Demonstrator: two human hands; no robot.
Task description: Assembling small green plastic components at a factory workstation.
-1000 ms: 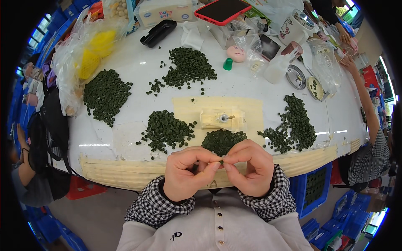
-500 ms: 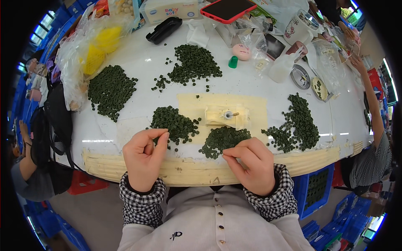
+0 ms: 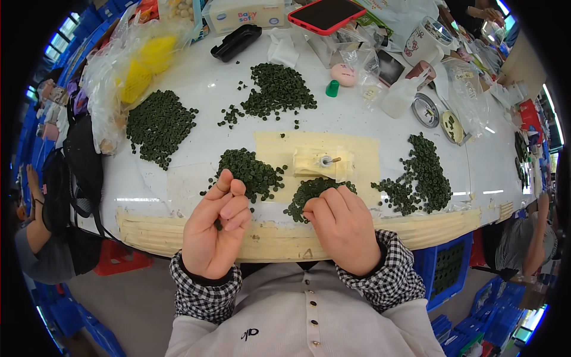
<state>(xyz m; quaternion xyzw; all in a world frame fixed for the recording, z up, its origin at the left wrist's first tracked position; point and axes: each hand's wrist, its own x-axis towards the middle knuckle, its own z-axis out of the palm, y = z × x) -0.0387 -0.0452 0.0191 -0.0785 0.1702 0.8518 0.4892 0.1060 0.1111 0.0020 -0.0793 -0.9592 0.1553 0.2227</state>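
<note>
My left hand (image 3: 215,229) is turned partly palm-up, its fingers curled and fingertips drawn together in front of a pile of small dark green rings (image 3: 253,175). Anything between those fingertips is too small to make out. Fingers bent down and pinched, my right hand (image 3: 344,229) is at the near edge of another pile of dark green pieces (image 3: 306,196), which look flatter. Its fingertips touch or hover just over that pile, and what they hold is hidden. Beyond the right hand, a cream tape-wrapped block (image 3: 306,162) carries a small metal pin (image 3: 333,160).
More green heaps lie at the left (image 3: 159,128), far middle (image 3: 276,89) and right (image 3: 425,175). Along the back are a red-cased phone (image 3: 326,13), a black tray (image 3: 236,43), a white cup (image 3: 425,41) and plastic bags (image 3: 110,77). Tape covers the table's near edge (image 3: 285,241).
My left hand has rolled palm-up and its fingers have curled. My right hand has shifted slightly left, its fingers closing inward over the near pile. At the right, another person's raised arm has lowered.
</note>
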